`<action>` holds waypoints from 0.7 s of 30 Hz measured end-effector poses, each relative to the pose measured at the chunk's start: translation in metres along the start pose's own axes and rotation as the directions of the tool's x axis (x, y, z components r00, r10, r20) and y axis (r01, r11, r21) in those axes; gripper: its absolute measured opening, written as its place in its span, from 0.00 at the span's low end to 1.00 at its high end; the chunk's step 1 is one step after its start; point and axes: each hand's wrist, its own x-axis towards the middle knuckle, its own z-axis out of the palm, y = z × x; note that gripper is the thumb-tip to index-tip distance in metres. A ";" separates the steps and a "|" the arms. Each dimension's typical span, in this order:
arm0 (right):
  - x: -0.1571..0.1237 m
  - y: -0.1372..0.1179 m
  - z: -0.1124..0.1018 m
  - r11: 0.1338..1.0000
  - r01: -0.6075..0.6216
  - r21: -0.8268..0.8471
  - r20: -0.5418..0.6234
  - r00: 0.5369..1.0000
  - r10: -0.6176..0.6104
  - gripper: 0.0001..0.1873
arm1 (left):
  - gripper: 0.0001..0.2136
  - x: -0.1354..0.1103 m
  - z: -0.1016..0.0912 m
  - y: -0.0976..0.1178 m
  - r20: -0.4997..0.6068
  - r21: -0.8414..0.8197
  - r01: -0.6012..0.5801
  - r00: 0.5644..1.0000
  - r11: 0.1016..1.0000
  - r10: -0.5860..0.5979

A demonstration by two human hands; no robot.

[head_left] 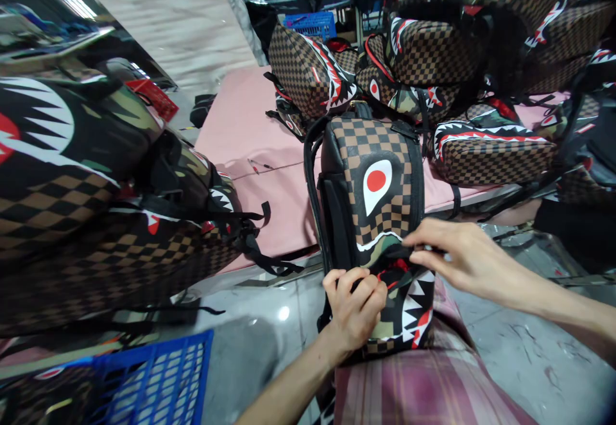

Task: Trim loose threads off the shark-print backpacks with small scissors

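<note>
A brown checkered backpack point(375, 194) with a red-and-white eye and a shark-mouth print stands on my lap, its lower part in camouflage. My left hand point(355, 306) is curled closed on the bag's lower front, by the red mouth edge. My right hand point(450, 255) pinches the dark seam across the bag's front, fingers pressed together. Whether it holds a zipper pull is hidden.
Several matching backpacks point(433, 52) are piled on a pink table point(240, 130) ahead and to the right. More bags point(86, 174) are stacked at my left. A blue plastic crate point(158, 380) sits at lower left on the grey floor point(269, 329).
</note>
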 end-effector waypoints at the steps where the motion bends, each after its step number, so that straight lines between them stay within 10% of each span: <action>1: -0.005 0.004 0.001 0.995 0.000 0.095 -0.064 0.998 0.006 0.17 | 0.08 0.000 0.000 0.000 0.003 -0.007 -0.002 1.000 1.000 0.002; 12: -0.033 0.008 0.061 0.934 0.239 0.265 -0.158 0.966 -0.203 0.13 | 0.04 0.042 -0.036 -0.024 0.246 -0.122 -0.115 0.959 0.986 0.142; 14: -0.032 0.008 0.063 0.929 0.265 0.257 -0.174 0.959 -0.225 0.14 | 0.07 0.068 -0.045 -0.030 0.425 -0.122 -0.180 0.879 0.976 0.215; 18: -0.032 0.008 0.064 0.924 0.271 0.269 -0.185 0.956 -0.227 0.14 | 0.09 0.113 -0.047 -0.032 0.747 -0.189 -0.391 0.539 0.901 0.390; 21: -0.032 0.007 0.064 0.926 0.260 0.275 -0.185 0.959 -0.215 0.15 | 0.05 0.122 -0.037 -0.027 0.776 -0.238 -0.440 0.450 0.866 0.442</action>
